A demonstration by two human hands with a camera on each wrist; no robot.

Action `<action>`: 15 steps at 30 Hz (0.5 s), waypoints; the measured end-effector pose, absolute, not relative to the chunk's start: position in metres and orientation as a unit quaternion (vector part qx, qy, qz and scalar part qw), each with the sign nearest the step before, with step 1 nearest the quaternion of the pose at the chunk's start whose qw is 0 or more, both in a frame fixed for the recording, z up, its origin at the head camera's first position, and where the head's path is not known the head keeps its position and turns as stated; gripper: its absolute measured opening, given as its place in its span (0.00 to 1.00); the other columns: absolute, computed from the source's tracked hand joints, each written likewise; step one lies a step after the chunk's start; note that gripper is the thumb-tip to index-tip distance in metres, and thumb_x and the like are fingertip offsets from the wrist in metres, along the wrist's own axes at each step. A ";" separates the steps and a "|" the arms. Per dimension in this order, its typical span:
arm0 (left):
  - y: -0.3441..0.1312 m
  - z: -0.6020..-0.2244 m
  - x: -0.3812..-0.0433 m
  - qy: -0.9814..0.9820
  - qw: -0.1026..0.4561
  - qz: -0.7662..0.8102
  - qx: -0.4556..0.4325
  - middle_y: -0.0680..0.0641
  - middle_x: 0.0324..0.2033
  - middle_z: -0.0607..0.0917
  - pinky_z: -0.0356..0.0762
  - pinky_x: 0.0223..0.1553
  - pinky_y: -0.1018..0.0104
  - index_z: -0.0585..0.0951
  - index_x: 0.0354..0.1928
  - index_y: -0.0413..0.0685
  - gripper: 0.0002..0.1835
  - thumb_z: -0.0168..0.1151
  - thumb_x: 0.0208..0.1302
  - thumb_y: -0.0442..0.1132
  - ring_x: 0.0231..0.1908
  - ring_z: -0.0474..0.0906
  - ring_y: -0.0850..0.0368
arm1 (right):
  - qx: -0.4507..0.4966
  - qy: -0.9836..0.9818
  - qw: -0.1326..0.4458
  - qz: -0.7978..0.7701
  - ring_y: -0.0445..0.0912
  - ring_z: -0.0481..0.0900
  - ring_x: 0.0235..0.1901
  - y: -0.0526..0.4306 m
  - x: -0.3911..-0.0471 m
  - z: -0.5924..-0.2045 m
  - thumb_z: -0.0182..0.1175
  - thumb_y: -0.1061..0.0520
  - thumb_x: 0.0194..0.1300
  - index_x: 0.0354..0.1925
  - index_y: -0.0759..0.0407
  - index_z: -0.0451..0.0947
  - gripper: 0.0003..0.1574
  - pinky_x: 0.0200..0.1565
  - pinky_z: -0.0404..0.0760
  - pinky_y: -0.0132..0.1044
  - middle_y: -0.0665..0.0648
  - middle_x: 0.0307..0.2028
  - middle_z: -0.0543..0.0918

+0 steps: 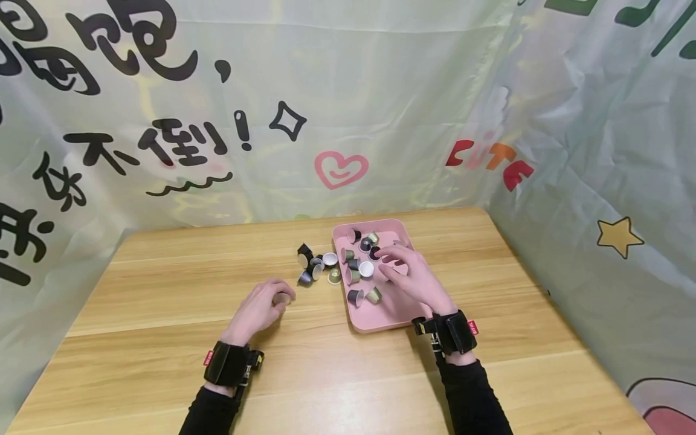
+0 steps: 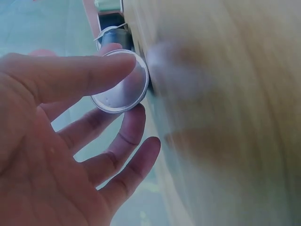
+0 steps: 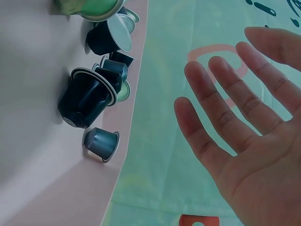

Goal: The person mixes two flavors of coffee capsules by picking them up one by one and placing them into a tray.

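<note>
My left hand [image 1: 257, 309] holds a coffee capsule, low over the table left of the tray. In the left wrist view the capsule's silver round lid [image 2: 123, 94] faces the camera, with the thumb across it and fingers behind. My right hand [image 1: 415, 279] hovers over the right part of the pink tray [image 1: 380, 319], fingers spread and nothing in them. Several coffee capsules lie in that tray, among them a white-lidded one [image 1: 367, 269] and a green one [image 1: 374, 295]. Up close in the right wrist view is a dark capsule [image 3: 84, 101].
Between my left hand and the tray lies a loose cluster of capsules, including a blue-grey one [image 1: 305, 278] and a green-lidded one [image 1: 334, 276]. The wooden table [image 1: 337, 374] meets a printed cloth backdrop [image 1: 261, 193] behind and to the right.
</note>
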State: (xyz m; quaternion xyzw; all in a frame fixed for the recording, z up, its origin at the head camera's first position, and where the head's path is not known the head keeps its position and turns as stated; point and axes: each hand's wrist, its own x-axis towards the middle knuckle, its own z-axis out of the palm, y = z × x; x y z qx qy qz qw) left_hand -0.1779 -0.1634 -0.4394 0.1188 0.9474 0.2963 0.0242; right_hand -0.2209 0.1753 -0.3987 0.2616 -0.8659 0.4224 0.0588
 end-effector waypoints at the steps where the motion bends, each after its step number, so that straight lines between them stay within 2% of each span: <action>1: -0.163 -0.440 -0.178 0.948 0.026 0.297 0.116 0.43 0.51 0.84 0.81 0.56 0.45 0.85 0.44 0.48 0.12 0.63 0.61 0.26 0.51 0.81 0.45 | 0.261 -0.866 0.059 0.423 0.58 0.82 0.51 0.175 -0.221 -0.399 0.64 0.60 0.68 0.55 0.61 0.81 0.18 0.54 0.81 0.59 0.61 0.54 0.84; 10: -0.166 -0.440 -0.179 0.945 0.044 0.308 0.103 0.45 0.48 0.85 0.81 0.53 0.47 0.85 0.43 0.51 0.08 0.65 0.64 0.32 0.48 0.80 0.49 | 0.258 -0.870 0.061 0.416 0.57 0.82 0.52 0.176 -0.221 -0.398 0.63 0.59 0.68 0.56 0.61 0.80 0.19 0.54 0.81 0.54 0.61 0.55 0.84; 15: -0.167 -0.439 -0.179 0.945 0.048 0.307 0.103 0.44 0.48 0.85 0.80 0.54 0.45 0.85 0.44 0.51 0.08 0.64 0.65 0.33 0.49 0.80 0.47 | 0.255 -0.869 0.058 0.419 0.58 0.82 0.52 0.177 -0.221 -0.397 0.63 0.60 0.68 0.55 0.63 0.80 0.18 0.53 0.82 0.58 0.62 0.54 0.85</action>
